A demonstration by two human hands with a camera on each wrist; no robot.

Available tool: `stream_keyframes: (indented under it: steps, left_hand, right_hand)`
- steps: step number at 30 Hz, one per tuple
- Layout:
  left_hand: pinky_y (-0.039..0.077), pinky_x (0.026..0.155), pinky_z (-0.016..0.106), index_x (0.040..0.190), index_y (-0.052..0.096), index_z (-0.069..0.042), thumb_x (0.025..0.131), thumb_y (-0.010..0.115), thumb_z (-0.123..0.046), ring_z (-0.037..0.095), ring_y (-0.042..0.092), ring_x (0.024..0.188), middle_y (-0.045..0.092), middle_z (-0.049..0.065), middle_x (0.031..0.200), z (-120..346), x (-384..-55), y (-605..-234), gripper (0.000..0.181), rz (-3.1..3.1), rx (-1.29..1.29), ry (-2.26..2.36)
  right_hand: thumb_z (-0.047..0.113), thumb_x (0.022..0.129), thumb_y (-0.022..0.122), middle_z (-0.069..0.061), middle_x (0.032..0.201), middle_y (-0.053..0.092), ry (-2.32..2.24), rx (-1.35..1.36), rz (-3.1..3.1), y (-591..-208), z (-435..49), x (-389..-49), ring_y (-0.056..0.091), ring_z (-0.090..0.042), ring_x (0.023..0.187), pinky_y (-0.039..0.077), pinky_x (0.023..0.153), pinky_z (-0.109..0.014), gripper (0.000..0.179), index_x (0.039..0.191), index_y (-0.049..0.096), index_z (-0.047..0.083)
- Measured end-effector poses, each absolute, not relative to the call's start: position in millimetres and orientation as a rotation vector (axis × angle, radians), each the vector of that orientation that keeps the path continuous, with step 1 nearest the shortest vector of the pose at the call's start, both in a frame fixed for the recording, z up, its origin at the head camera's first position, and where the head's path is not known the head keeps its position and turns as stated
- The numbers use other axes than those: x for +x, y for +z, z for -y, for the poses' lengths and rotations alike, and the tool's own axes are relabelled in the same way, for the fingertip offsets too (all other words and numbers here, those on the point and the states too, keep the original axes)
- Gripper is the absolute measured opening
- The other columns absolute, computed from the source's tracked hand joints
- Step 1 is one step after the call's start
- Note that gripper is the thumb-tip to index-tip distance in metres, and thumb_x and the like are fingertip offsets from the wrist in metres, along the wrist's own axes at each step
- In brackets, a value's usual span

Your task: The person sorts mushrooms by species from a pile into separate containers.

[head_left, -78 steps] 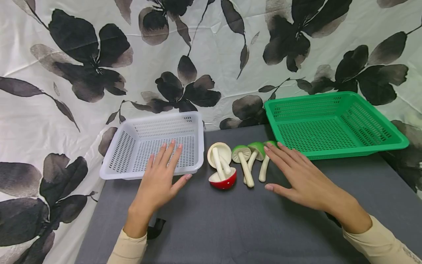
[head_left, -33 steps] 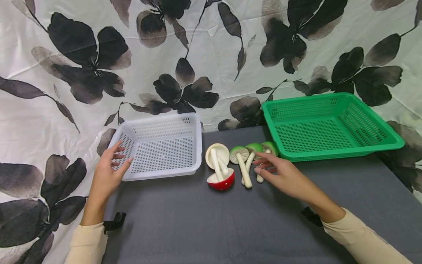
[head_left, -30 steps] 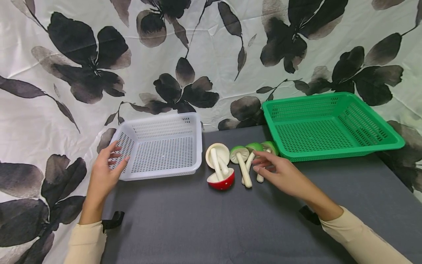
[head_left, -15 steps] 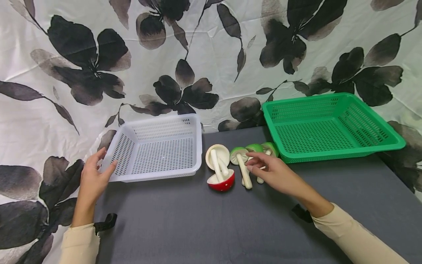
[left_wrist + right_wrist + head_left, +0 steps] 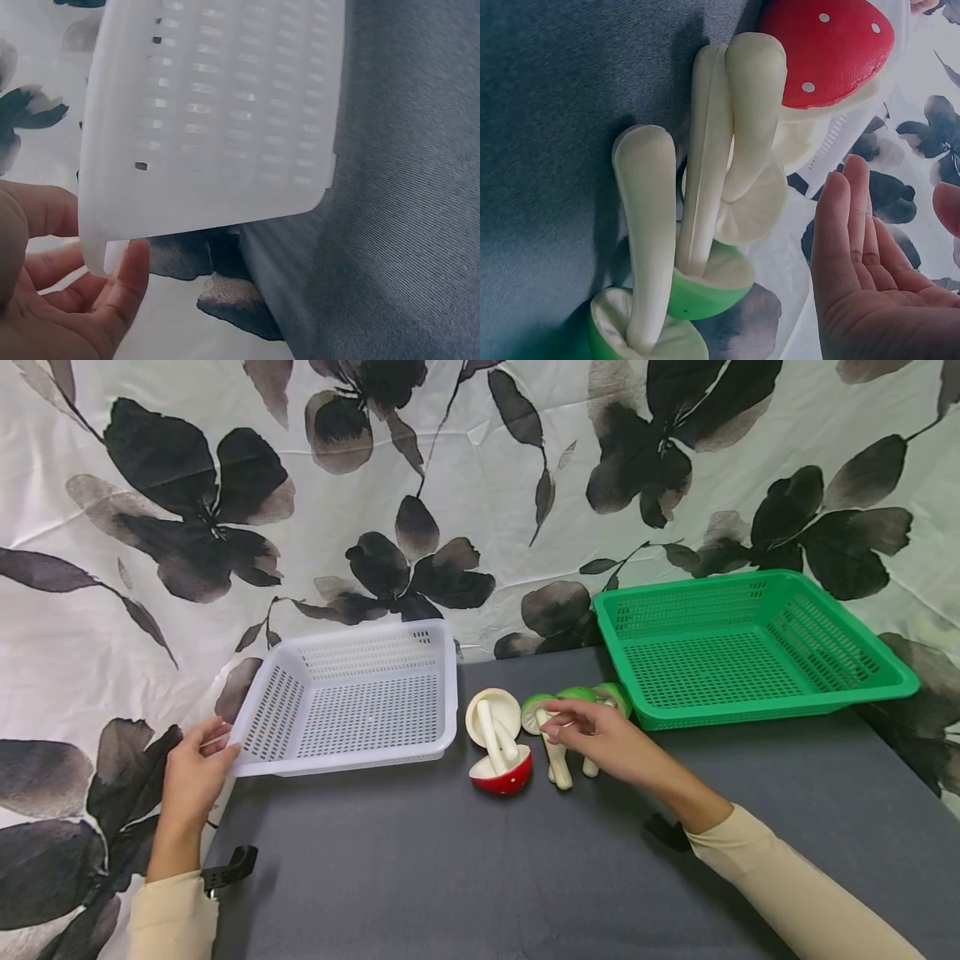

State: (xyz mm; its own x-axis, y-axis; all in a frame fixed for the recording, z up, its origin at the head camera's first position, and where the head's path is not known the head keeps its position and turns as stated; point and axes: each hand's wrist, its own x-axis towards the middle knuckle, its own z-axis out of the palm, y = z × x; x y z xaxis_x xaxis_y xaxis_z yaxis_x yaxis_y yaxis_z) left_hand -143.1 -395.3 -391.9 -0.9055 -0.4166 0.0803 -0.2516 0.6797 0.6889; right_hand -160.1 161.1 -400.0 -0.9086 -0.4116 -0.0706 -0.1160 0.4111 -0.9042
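My left hand is at the near left corner of a white plastic basket. In the left wrist view the basket's rim lies between the thumb and the curled fingers. My right hand hovers over three toy mushrooms with green caps and pale stems; the right wrist view shows its fingers extended with nothing held. Left of these lie a mushroom with a white-dotted red cap and another with its cream underside showing. My right hand hides part of the green mushrooms in the head view.
A green plastic basket stands at the back right, close to the green mushrooms. All rests on a grey cloth-covered table. A white curtain with dark flowers hangs behind and along the left side.
My left hand has gone from over the white basket to its near left corner. My right hand has drifted left over the green mushrooms. Baskets and mushrooms stay in place.
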Motion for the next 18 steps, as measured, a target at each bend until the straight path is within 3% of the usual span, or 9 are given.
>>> stream_keyframes:
  steps: [5,9,13,18]
  left_hand:
    - [0.044,0.070,0.011,0.149,0.051,-0.006,0.100,0.060,-0.011,0.004,0.055,0.101,0.055,0.020,0.143,398.3,-146.0,-393.2,0.049,2.633,0.656,-1.147]
    - [0.045,0.071,0.019,0.148,0.052,-0.006,0.101,0.059,-0.016,0.004,0.055,0.093,0.057,0.020,0.139,402.8,-146.4,-393.6,0.049,2.656,0.706,-1.202]
    - [0.047,0.071,0.016,0.150,0.049,-0.005,0.102,0.058,-0.019,0.004,0.055,0.093,0.055,0.016,0.137,407.6,-148.8,-394.2,0.051,2.629,0.744,-1.363]
    - [0.049,0.070,0.011,0.152,0.046,-0.004,0.101,0.061,-0.015,0.006,0.056,0.101,0.047,0.015,0.145,411.4,-152.3,-395.4,0.054,2.481,0.784,-1.660]
  right_hand:
    - [0.037,0.100,0.065,-0.017,0.128,0.065,-1.524,-0.419,-2.341,-402.0,-156.2,-165.3,0.068,-0.023,0.114,0.052,0.098,-0.042,0.060,0.149,0.049,0.007]
    - [0.032,0.099,0.067,-0.020,0.129,0.064,-1.572,-0.393,-2.286,-403.2,-150.9,-169.0,0.067,-0.028,0.115,0.054,0.097,-0.042,0.060,0.148,0.048,0.003]
    - [0.024,0.101,0.065,-0.021,0.128,0.065,-1.599,-0.386,-2.251,-405.5,-146.6,-173.6,0.067,-0.027,0.115,0.054,0.095,-0.041,0.056,0.148,0.047,0.001]
    - [0.021,0.099,0.067,-0.021,0.131,0.064,-1.613,-0.365,-2.197,-407.6,-141.0,-180.1,0.066,-0.025,0.117,0.053,0.097,-0.044,0.058,0.148,0.046,0.000]
